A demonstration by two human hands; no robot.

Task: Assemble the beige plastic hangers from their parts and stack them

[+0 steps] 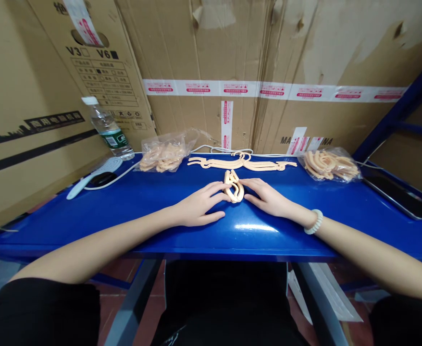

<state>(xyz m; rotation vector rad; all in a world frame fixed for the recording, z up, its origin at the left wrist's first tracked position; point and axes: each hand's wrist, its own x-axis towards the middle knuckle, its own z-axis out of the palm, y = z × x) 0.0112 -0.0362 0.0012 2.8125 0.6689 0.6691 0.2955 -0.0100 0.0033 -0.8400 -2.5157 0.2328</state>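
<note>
A folded beige plastic clothes hanger (239, 196) lies on the blue table between my two hands. My left hand (204, 204) is stretched out flat, fingers apart, with its fingertips against the hanger's left side. From the other side, my right hand (265, 196) reaches in with index finger and thumb spread, the fingertips at the hanger's right edge. Neither hand is wrapped around it. Just beyond, several unfolded beige hangers (261, 166) are laid out together, their hooks pointing toward the back.
Clear bags of beige hangers stand at back left (164, 156) and back right (330, 164). A water bottle (110, 132), a pale blue brush (95, 177) and a white cable (124, 174) are at left. A dark phone or tablet (402, 197) lies at right. Cardboard (204, 53) walls the back.
</note>
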